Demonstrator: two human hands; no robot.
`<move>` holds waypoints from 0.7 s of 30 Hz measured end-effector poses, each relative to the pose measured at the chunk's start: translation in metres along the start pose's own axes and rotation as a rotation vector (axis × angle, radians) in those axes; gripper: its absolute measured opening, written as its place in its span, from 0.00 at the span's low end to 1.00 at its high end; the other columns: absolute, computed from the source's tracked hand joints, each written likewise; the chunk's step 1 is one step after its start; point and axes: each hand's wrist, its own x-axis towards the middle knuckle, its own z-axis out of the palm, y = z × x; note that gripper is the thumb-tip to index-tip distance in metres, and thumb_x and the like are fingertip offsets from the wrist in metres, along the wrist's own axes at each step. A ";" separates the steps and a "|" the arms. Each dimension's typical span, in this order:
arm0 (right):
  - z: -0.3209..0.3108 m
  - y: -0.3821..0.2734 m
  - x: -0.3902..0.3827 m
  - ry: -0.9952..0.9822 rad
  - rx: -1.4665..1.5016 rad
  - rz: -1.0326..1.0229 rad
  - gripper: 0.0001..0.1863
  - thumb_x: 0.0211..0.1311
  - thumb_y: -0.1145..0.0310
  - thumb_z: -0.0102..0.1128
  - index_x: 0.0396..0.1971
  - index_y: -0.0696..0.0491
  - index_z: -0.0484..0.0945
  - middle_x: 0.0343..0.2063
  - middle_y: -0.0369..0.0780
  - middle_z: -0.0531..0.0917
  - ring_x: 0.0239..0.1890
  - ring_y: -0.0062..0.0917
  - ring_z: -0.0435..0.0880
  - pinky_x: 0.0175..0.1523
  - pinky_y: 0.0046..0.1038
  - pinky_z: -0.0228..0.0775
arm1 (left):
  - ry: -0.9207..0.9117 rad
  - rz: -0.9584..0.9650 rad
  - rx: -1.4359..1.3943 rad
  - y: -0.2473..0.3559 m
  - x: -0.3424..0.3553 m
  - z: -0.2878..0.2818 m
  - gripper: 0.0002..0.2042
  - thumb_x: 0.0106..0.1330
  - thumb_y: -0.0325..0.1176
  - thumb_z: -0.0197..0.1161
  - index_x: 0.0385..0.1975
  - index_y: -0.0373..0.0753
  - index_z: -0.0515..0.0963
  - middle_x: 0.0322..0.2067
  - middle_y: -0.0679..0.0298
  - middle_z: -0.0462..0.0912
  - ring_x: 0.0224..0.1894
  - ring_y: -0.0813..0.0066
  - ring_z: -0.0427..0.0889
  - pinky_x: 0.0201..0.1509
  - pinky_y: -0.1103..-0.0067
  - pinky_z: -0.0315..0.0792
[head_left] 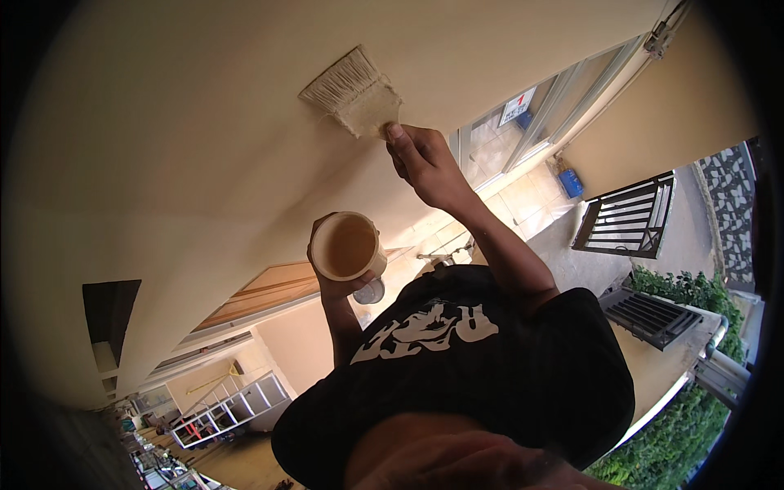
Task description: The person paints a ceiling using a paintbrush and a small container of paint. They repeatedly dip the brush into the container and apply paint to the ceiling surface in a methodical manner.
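Observation:
In my right hand (420,159) is the handle of a wide paintbrush (351,90), pinched between thumb and fingers. Cream paint coats its broad bristles and head, and the bristles lie against or very close to the beige painted surface (204,106); contact is hard to tell. Lower and to the left, my left hand (339,286) wraps round a cream plastic tub (347,247). Its round mouth faces the camera, and the inside looks beige. Most of the left fingers are hidden behind the tub.
To the right are a sliding glass door (531,106), a blue container (570,183) on the tiled floor and a dark metal gate (627,216). A brown wooden panel (257,296) and a white metal ladder-like frame (233,408) are at lower left. A dark rectangular opening (110,314) interrupts the surface.

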 end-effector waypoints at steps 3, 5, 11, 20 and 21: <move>-0.015 0.060 -0.019 0.074 -0.027 0.163 0.35 0.82 0.42 0.42 0.21 0.56 0.71 0.14 0.31 0.67 0.19 0.17 0.65 0.26 0.27 0.61 | -0.043 0.040 0.011 -0.009 0.008 -0.004 0.50 0.43 0.44 0.88 0.66 0.40 0.63 0.51 0.50 0.82 0.52 0.57 0.85 0.54 0.59 0.82; -0.021 0.069 -0.046 0.127 -0.080 0.246 0.35 0.82 0.41 0.42 0.20 0.56 0.70 0.14 0.31 0.66 0.19 0.17 0.65 0.26 0.27 0.61 | -0.054 0.031 0.047 -0.006 0.007 -0.007 0.50 0.43 0.44 0.88 0.66 0.40 0.63 0.51 0.51 0.82 0.52 0.57 0.85 0.54 0.59 0.82; -0.016 -0.008 -0.041 0.073 -0.114 0.110 0.35 0.82 0.43 0.43 0.24 0.59 0.75 0.13 0.31 0.65 0.19 0.17 0.65 0.26 0.28 0.61 | 0.021 -0.037 -0.032 -0.008 0.009 0.001 0.50 0.41 0.44 0.89 0.65 0.39 0.64 0.51 0.51 0.83 0.51 0.57 0.85 0.53 0.59 0.83; -0.050 0.092 -0.061 0.291 -0.169 0.299 0.29 0.83 0.44 0.44 0.23 0.50 0.69 0.15 0.26 0.61 0.16 0.11 0.57 0.21 0.21 0.50 | 0.009 -0.002 -0.091 0.000 0.021 0.009 0.51 0.40 0.46 0.89 0.65 0.39 0.64 0.50 0.50 0.83 0.50 0.56 0.85 0.52 0.60 0.83; -0.051 0.087 -0.071 0.296 -0.142 0.286 0.29 0.83 0.44 0.44 0.23 0.50 0.69 0.15 0.26 0.62 0.16 0.10 0.57 0.21 0.21 0.50 | 0.013 0.007 -0.101 -0.002 0.021 0.008 0.51 0.41 0.46 0.89 0.65 0.39 0.64 0.50 0.50 0.83 0.49 0.56 0.85 0.52 0.59 0.82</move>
